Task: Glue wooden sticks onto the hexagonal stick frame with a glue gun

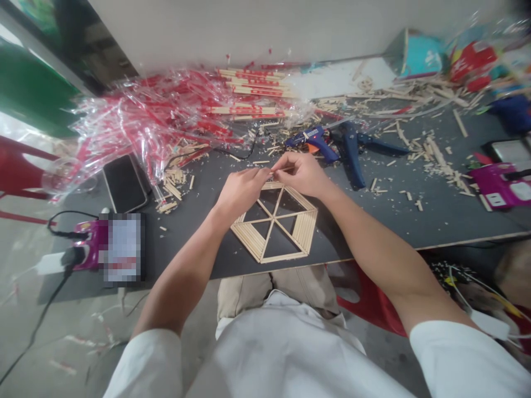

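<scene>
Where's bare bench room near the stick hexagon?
Bare tabletop lies right of the hexagon, below the glue guns; a smaller patch sits left of it, by the phone. Crowded along the back: red-striped wrappers, shavings.

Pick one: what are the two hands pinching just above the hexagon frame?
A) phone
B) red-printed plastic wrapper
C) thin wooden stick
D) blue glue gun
C: the fingertips of the left hand and right hand meet on a thin wooden stick, held just above the hexagonal stick frame.
</scene>
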Motion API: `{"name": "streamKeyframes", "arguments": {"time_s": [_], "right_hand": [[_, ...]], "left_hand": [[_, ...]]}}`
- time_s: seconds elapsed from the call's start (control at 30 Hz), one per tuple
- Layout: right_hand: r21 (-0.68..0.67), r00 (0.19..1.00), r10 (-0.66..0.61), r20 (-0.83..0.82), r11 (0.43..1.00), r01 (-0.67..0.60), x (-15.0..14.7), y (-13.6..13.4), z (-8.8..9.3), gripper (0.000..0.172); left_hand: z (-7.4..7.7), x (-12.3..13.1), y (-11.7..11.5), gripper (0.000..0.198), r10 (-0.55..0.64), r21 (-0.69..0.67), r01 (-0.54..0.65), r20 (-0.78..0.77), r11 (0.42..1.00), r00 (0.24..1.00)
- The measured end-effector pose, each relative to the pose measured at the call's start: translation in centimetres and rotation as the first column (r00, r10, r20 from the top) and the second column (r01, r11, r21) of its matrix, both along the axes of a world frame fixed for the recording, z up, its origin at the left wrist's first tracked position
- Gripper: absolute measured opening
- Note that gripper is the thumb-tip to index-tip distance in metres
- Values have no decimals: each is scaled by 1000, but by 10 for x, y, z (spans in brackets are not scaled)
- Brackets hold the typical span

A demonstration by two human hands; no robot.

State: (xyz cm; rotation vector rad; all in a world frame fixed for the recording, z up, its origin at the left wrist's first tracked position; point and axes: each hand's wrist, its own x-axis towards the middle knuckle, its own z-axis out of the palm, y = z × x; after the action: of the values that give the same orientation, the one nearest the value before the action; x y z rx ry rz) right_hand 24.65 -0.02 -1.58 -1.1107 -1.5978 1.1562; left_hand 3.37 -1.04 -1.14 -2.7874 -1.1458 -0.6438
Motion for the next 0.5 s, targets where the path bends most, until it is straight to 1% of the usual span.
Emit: {"name": "streamKeyframes", "arguments": {"time_s": [0.27, 0.4, 0.5], "right_hand": [[-18, 1000, -20, 11, 1000, 21, -2, 0, 2, 15], [-32, 1000, -19, -14, 999, 19, -2, 0, 0, 21], [-15, 999, -19, -39, 1000, 18, -3, -1, 0, 23]], "left_hand": [[1, 0, -1, 29, -2, -1, 2, -27, 1000, 1000], [2, 0, -1, 28, 2, 14, -2, -52, 1000, 999], [3, -1, -1, 29, 10, 44, -8, -49, 999, 999]]}}
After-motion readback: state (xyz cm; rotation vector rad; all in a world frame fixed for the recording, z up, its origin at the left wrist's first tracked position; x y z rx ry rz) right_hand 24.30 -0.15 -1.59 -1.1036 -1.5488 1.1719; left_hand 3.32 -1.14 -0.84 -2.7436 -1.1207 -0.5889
